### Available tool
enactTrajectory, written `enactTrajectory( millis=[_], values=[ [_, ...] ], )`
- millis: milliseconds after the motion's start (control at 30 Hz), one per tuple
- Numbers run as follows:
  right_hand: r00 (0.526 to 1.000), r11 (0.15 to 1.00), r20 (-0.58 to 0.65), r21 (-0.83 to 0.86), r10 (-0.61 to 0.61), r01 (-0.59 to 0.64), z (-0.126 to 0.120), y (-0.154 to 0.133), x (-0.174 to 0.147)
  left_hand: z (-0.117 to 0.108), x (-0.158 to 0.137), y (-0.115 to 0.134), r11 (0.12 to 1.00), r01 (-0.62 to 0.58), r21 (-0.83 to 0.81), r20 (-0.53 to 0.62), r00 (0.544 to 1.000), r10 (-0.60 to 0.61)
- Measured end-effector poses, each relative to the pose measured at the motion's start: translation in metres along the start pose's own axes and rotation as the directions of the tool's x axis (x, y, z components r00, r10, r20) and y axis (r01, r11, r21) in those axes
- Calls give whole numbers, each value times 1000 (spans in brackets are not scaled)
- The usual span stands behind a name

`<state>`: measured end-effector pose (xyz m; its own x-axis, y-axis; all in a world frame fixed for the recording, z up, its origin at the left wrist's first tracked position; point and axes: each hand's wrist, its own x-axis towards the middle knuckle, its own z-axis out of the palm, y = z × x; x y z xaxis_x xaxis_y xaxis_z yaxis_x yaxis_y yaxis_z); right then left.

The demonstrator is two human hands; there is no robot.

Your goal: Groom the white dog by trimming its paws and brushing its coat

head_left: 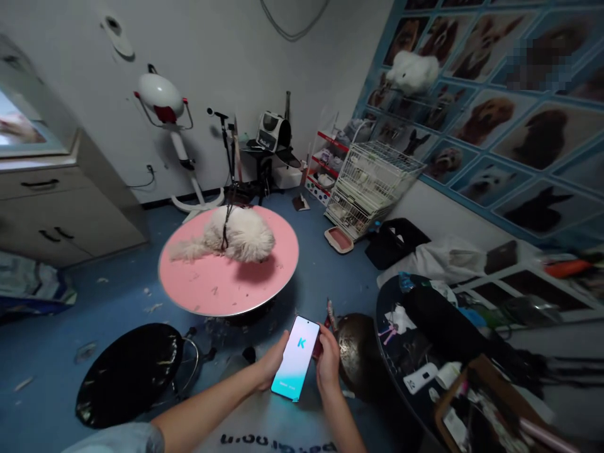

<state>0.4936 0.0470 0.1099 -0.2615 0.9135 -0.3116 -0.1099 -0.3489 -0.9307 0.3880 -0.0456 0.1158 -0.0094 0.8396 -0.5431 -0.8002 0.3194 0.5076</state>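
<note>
A smartphone (296,362) with a lit white-to-turquoise screen showing a blue "K" is held upright in front of me, low in the middle of the head view. My left hand (272,363) grips its left edge, with the fingers mostly hidden behind it. My right hand (328,357) closes round the right edge; something dark red shows beside its fingers. Beyond the phone, a fluffy white dog (250,233) is on a round pink grooming table (212,289), with a dark loop strap round its body. Neither hand touches the dog.
A black round stool (129,371) stands at left, a brown one (361,352) at right. Beside that, a dark table (389,333) carries clippers, cloths and a box of tools. Farther back are a white stand dryer (160,94) and wire cages (372,170). Hair tufts litter the floor.
</note>
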Motion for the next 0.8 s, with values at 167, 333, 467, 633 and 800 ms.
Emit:
enactTrajectory(
  millis=[167, 333, 467, 633, 800],
  values=[
    [996, 1000, -87, -20, -22, 20, 19, -7, 14, -6, 16, 30, 997, 62, 49, 16, 998, -63],
    [974, 999, -225, -10, -37, 36, 26, -9, 19, -10, 30, 51, 981, 128, 149, 58, 989, -138],
    [942, 996, -325, -57, -79, 63, 22, -13, 17, -4, 43, 59, 952, 212, 223, 105, 965, -240],
    [902, 989, -407, -94, -142, 113, -4, -21, 25, 29, 58, 61, 908, 314, 278, 126, 925, -358],
    [878, 975, -428, -156, -213, 160, -48, -35, 50, 68, 83, 44, 907, 272, 322, 110, 941, -321]
  ],
)
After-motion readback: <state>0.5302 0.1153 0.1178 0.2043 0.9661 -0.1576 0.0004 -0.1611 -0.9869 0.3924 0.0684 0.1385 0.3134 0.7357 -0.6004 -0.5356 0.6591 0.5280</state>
